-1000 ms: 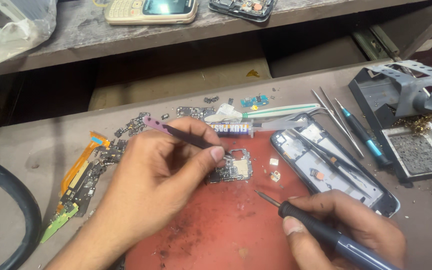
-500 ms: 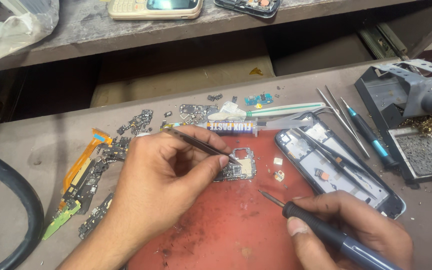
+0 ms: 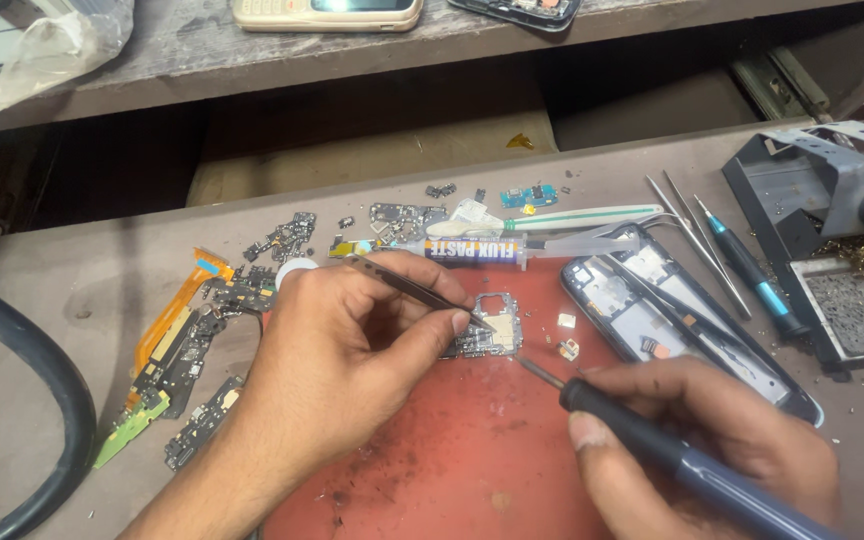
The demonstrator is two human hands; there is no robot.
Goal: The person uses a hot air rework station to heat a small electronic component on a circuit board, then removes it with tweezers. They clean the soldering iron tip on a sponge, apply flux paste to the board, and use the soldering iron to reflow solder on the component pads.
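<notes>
My left hand (image 3: pixel 337 345) pinches dark tweezers (image 3: pixel 422 292) whose tips rest on a small phone circuit board (image 3: pixel 492 328). The board lies on a red work mat (image 3: pixel 452 460). My right hand (image 3: pixel 722 440) grips a soldering iron (image 3: pixel 672 460) with a blue-black handle. Its thin metal tip points up-left and reaches the board's lower right corner. Two tiny loose parts (image 3: pixel 566 335) lie on the mat just right of the board.
An opened phone frame (image 3: pixel 672 320) lies right of the mat. A flux syringe (image 3: pixel 482 250), flex cables (image 3: pixel 177 330) and board scraps sit behind and left. Screwdrivers (image 3: pixel 747 265) and a soldering stand with sponge tray (image 3: pixel 852 300) are at right. A thick black hose (image 3: pixel 42 400) curves at left.
The soldering iron tip has moved up-left from the mat to the board's corner. The tweezers have swung down from near the syringe onto the board.
</notes>
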